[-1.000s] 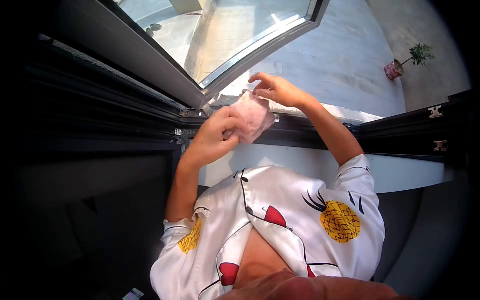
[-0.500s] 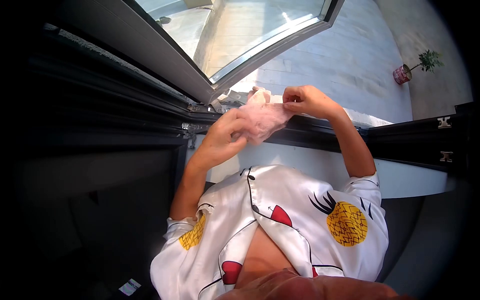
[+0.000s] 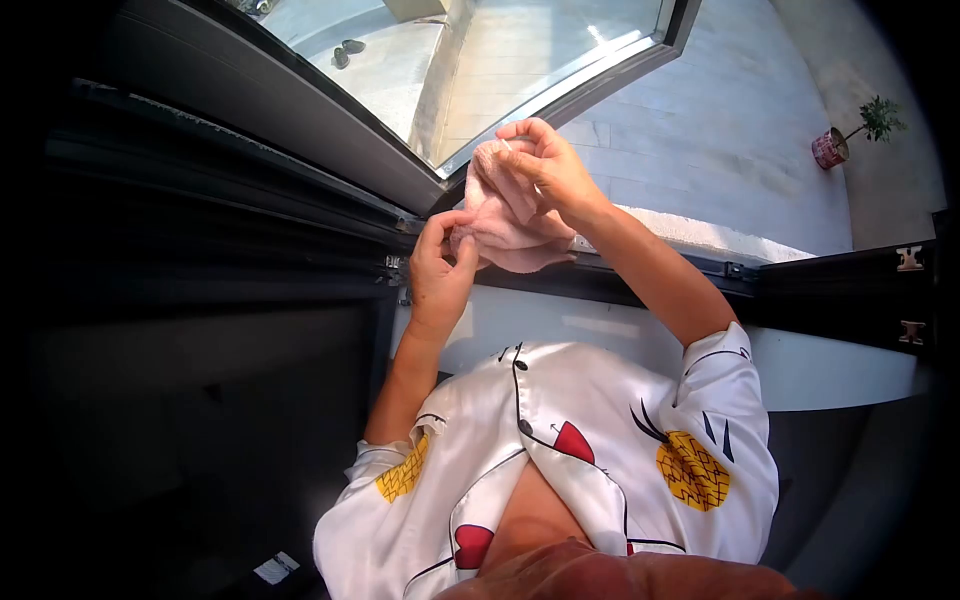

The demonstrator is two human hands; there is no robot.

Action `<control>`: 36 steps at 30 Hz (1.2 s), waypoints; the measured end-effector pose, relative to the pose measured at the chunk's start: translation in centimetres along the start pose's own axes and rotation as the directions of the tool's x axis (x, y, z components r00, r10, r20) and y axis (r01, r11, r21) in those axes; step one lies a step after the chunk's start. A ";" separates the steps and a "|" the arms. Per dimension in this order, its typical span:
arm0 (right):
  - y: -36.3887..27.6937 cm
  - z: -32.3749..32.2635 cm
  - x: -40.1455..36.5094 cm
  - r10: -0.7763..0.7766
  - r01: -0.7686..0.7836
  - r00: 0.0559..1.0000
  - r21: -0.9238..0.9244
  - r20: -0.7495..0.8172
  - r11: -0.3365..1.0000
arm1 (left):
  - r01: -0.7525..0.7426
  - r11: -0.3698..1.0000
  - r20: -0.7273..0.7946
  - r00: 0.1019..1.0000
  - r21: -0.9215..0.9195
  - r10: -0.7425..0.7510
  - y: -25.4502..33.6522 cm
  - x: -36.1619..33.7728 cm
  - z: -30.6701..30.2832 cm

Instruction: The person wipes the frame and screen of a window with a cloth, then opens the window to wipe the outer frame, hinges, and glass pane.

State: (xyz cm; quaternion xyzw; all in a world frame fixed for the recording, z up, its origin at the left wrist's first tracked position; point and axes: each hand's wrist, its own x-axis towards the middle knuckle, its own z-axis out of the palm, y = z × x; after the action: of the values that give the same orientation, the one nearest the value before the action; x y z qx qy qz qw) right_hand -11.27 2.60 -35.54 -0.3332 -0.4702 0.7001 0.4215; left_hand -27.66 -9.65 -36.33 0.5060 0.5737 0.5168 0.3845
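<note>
A crumpled pink cloth (image 3: 500, 215) hangs between my two hands, over the dark window frame near the hinge corner of the open sash. My left hand (image 3: 442, 265) pinches its lower left edge between thumb and fingers. Higher up, my right hand (image 3: 548, 172) grips the cloth's upper part close to the sash's lower corner. The cloth covers part of the frame and the hinge beneath it.
The opened glass sash (image 3: 540, 110) tilts outward at the top. Along my front runs a white sill (image 3: 620, 330), with the dark window track (image 3: 690, 275) behind it. Outside, a potted plant (image 3: 830, 148) stands by the wall, and dark shoes (image 3: 342, 55) lie beyond the glass.
My right hand has moved up and left, lifting the cloth toward the sash corner. My left hand has shifted slightly right, and the cloth now hangs more upright. The view has shifted slightly.
</note>
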 end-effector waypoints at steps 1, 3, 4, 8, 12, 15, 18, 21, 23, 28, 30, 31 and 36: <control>0.7 1.0 0.8 0.016 -0.015 0.999 -0.024 0.044 1.000 | 0.003 1.000 -0.029 1.000 -0.010 -0.004 -0.3 0.0 0.0; 0.9 3.6 1.0 -0.213 0.225 0.974 -0.214 0.077 0.951 | -0.010 1.000 -0.032 0.999 0.007 0.010 -2.9 0.0 -0.8; 1.7 4.1 1.2 -0.283 0.321 0.946 -0.360 0.155 0.876 | 0.021 0.998 -0.033 0.999 -0.059 -0.023 -3.0 -0.2 -0.9; 2.7 4.1 1.4 -0.273 0.413 0.911 -0.649 0.310 0.639 | 0.054 0.988 -0.094 0.993 -0.143 -0.068 -3.2 -0.1 -1.4; 3.8 2.8 0.9 -0.263 0.521 0.852 -0.696 0.452 0.493 | -0.051 0.996 -0.278 0.960 -0.067 0.031 -2.5 -0.3 -0.8; 4.3 2.7 1.0 -0.429 0.651 0.756 -0.640 0.495 0.409 | -0.169 0.913 -0.260 0.925 0.370 0.276 -1.3 -0.4 -0.2; 3.4 2.2 0.8 -0.452 0.772 0.630 -0.570 0.631 0.281 | -0.274 0.781 -0.078 0.922 0.561 0.379 -1.4 -0.3 -0.2; -2.0 3.2 -0.7 0.080 0.626 0.767 -0.770 0.637 0.125 | -0.203 0.869 -0.092 0.958 0.451 0.271 -1.4 -0.1 -0.1; 0.8 2.9 0.1 -0.054 0.717 0.697 -0.697 0.715 0.027 | -0.092 0.954 -0.139 0.981 0.284 0.136 -2.6 -0.3 -0.7; -1.0 3.5 -0.5 -0.001 0.626 0.780 -0.779 0.626 0.036 | -0.104 0.951 -0.122 0.982 0.292 0.144 -1.9 -0.5 -0.5; -1.2 1.7 -0.7 -0.015 0.503 0.863 -0.853 0.506 0.141 | -0.110 0.934 -0.105 0.982 0.341 0.154 -1.1 -0.3 -0.5; 1.3 -0.7 0.1 -0.066 0.433 0.900 -0.867 0.431 0.247 | -0.107 0.954 -0.108 0.984 0.281 0.143 -1.4 -0.3 -0.3; -3.4 -0.1 0.6 -0.029 0.034 0.999 -0.149 0.036 0.988 | -0.163 0.941 -0.101 0.975 0.298 0.200 -0.2 -0.7 0.5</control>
State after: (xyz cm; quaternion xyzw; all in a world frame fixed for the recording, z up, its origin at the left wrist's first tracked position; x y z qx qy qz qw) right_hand -10.49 3.89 -32.39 -0.3445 -0.5336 0.6617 0.3985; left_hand -27.07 -10.19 -36.68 0.5726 0.6172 0.4930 0.2195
